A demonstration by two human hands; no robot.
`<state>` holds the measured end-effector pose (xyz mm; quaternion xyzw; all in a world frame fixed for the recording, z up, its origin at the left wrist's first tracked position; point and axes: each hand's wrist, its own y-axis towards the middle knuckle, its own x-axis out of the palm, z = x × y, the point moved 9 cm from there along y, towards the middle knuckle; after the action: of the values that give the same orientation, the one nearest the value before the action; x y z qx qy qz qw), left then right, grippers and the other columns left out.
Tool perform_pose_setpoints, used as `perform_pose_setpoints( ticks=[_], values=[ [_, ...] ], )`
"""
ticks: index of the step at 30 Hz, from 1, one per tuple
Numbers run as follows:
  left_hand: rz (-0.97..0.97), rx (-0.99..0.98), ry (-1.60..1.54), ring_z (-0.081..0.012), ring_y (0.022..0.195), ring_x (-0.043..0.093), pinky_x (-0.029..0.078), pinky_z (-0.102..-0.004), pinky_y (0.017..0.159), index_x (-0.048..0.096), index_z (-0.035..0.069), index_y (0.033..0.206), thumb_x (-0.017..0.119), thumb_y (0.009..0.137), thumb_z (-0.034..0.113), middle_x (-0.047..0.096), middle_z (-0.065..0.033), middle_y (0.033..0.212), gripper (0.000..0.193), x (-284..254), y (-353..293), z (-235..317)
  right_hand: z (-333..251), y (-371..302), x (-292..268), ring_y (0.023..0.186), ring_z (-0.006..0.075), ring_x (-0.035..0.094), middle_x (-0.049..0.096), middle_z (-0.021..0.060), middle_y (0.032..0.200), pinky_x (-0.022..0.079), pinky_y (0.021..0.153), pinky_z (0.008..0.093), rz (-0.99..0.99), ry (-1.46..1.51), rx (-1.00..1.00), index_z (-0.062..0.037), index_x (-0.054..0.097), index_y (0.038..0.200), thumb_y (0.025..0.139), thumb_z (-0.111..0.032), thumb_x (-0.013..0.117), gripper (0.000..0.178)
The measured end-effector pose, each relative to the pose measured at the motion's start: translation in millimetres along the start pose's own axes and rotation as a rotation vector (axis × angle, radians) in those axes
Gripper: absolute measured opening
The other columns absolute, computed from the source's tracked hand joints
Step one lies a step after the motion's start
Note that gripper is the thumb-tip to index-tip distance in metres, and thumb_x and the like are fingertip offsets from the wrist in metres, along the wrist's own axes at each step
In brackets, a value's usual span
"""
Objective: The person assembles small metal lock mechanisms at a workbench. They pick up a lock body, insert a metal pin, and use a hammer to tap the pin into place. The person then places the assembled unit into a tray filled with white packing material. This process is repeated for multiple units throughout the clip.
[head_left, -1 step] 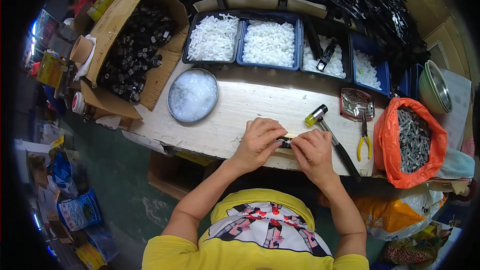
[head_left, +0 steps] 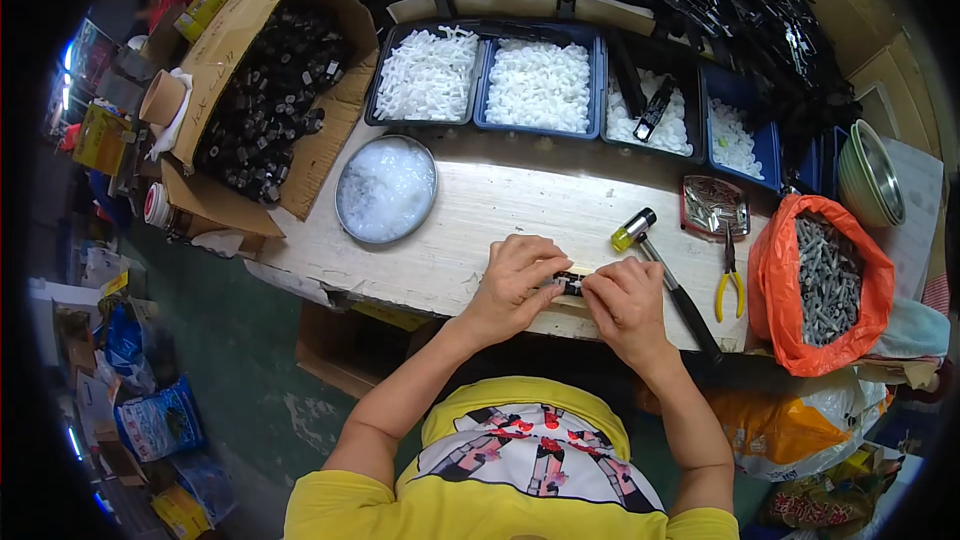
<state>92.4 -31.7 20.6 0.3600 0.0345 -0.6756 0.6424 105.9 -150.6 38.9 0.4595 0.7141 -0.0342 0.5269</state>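
Near the front edge of the bench, my left hand [head_left: 515, 288] and my right hand [head_left: 630, 308] pinch a small black part with white pieces [head_left: 570, 283] between them. Fingers cover both its ends, so its full shape is hidden. Just right of my right hand lies a hammer [head_left: 683, 305] with a yellow-and-black head and black handle. Beyond it are yellow-handled pliers [head_left: 730, 285], their jaws pointing away from me. A round metal dish [head_left: 412, 226] of whitish, translucent grease-like stuff sits to the left of my hands.
Blue and black bins [head_left: 480, 128] of small white plastic parts line the back. At left, a cardboard box [head_left: 215, 80] holds black pieces. On the right stand a red tray [head_left: 690, 232] of metal pins, an orange bag [head_left: 775, 290] of grey parts, and stacked bowls [head_left: 862, 180].
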Motion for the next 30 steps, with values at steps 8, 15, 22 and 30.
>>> perform_pose_setpoints(
  ticks=[8, 15, 22, 30],
  values=[
    [-0.081, -0.089, 0.081, -0.0222, 0.099, 0.045, 0.029, -0.0347, 0.083, 0.061, 0.007, 0.095, 0.071, 0.067, 0.015, 0.055, -0.0050, 0.100, 0.031, 15, -6, -11, 6, -2, 17, 0.078, 0.0185, 0.047, 0.050, 0.0004, 0.076, 0.028, 0.070, 0.0372, -0.149, -0.020, 0.015, -0.0121, 0.061, 0.083, 0.069, -0.009, 0.063, 0.014],
    [-0.126, -0.086, 0.138, -0.0223, 0.095, 0.044, 0.028, -0.0359, 0.081, 0.061, 0.008, 0.092, 0.069, 0.065, 0.016, 0.052, -0.0050, 0.096, 0.029, 20, 0, -6, 8, -5, 16, 0.080, 0.0196, 0.046, 0.049, 0.0022, 0.078, 0.027, 0.071, 0.0364, -0.201, 0.019, 0.036, -0.0115, 0.063, 0.090, 0.068, -0.004, 0.061, 0.024],
    [-0.400, 0.029, 0.480, -0.0235, 0.091, 0.044, 0.029, -0.0388, 0.080, 0.061, 0.009, 0.084, 0.068, 0.065, 0.017, 0.050, -0.0059, 0.090, 0.022, 39, 22, 12, 34, -4, -9, 0.080, 0.0201, 0.047, 0.052, 0.0027, 0.080, 0.028, 0.071, 0.0351, -0.083, 0.067, 0.112, -0.0097, 0.063, 0.090, 0.071, -0.005, 0.062, 0.020],
    [-0.503, 0.328, 0.545, -0.0245, 0.086, 0.046, 0.032, -0.0380, 0.076, 0.063, 0.007, 0.074, 0.067, 0.067, 0.019, 0.053, -0.0071, 0.083, 0.015, 92, 126, 54, 134, -16, -82, 0.083, 0.0213, 0.049, 0.054, 0.0037, 0.080, 0.032, 0.071, 0.0364, 0.138, -0.382, 0.350, -0.0091, 0.063, 0.084, 0.074, -0.010, 0.062, 0.010]
  ],
)
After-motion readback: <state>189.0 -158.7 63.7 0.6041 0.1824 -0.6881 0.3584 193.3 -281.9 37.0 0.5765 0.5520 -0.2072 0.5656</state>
